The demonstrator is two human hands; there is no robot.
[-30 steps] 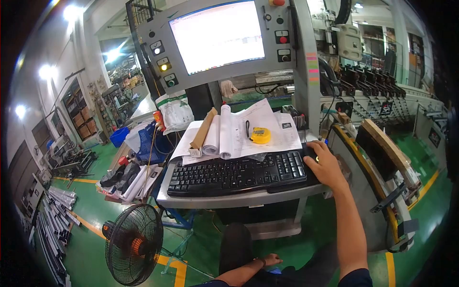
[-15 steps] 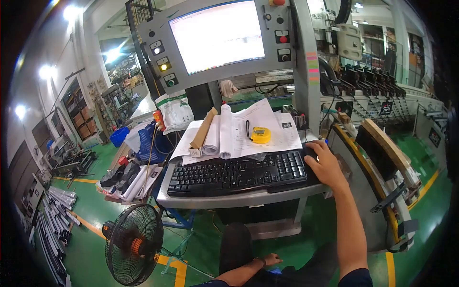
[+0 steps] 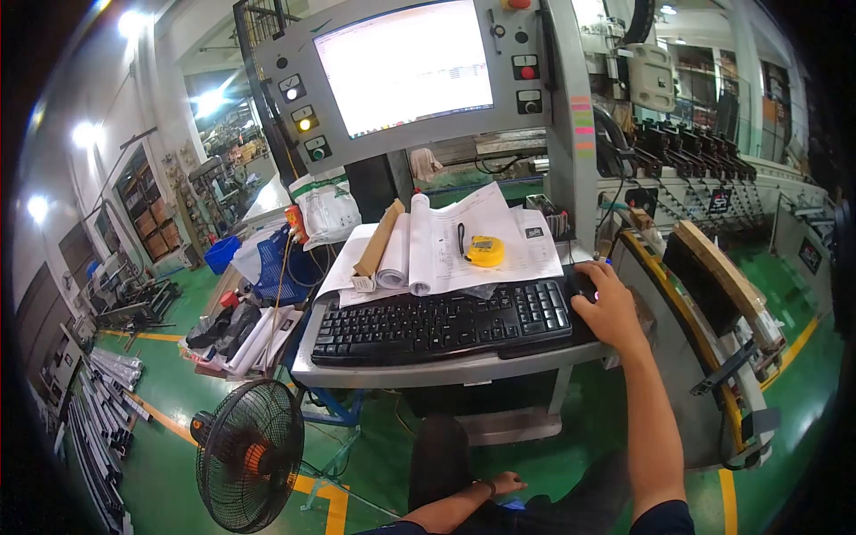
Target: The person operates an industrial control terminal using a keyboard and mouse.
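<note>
My right hand (image 3: pixel 608 305) rests on a dark mouse (image 3: pixel 584 283), its fingers curved over it, just right of the black keyboard (image 3: pixel 441 323). Low in the view, my left hand (image 3: pixel 507 483) lies near my lap with its fingers partly curled; whether it holds anything is too small to tell. Behind the keyboard, rolled and flat papers (image 3: pixel 446 250) cover the stand, with a yellow tape measure (image 3: pixel 485 251) on top and a long cardboard piece (image 3: pixel 380 239) beside the rolls. Above them is a lit screen (image 3: pixel 406 67) in a grey panel.
A black fan (image 3: pixel 251 443) stands at the lower left. Metal profiles (image 3: pixel 94 446) lie on the green floor at far left. A white bag (image 3: pixel 326 210) sits left of the papers. Wooden boards (image 3: pixel 727 281) lean beside the machine on the right.
The fingers of my right hand have shifted slightly on the mouse. My left hand and the items on the stand have stayed where they were.
</note>
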